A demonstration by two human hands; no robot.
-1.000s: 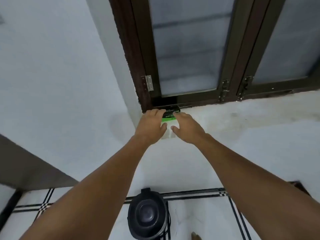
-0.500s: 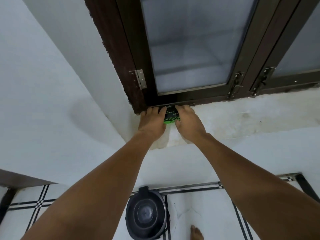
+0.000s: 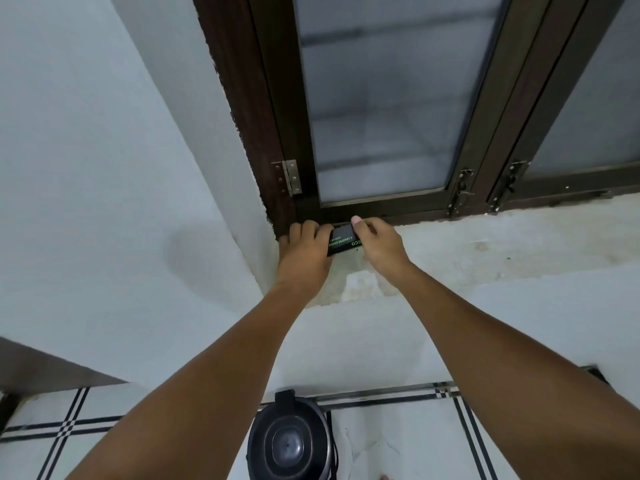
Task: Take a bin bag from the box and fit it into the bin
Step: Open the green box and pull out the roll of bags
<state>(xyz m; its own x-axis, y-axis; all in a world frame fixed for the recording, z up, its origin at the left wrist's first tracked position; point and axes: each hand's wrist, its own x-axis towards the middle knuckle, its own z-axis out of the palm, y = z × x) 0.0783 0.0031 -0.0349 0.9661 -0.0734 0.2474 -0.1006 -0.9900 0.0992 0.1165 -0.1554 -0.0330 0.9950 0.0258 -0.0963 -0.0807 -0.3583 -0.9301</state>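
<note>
A small black box (image 3: 343, 241) with green and white lettering lies on the white window sill (image 3: 502, 247), against the dark window frame. My left hand (image 3: 304, 252) grips the box's left end. My right hand (image 3: 379, 245) holds its right end, with a fingertip on the top far edge. Most of the box is hidden between my hands. No bin bag shows. A black round bin (image 3: 289, 443) with its lid shut stands on the floor below, between my forearms.
A dark-framed window (image 3: 381, 116) with frosted panes rises behind the sill, with a hinge (image 3: 289, 176) and latches (image 3: 460, 194) along its bottom. White walls meet in a corner at left. The floor (image 3: 398, 445) is white tile with black lines.
Both hands have shifted on the box; it now lies turned, its black lettered face up. The view has tilted a little, so the window fills more of the frame.
</note>
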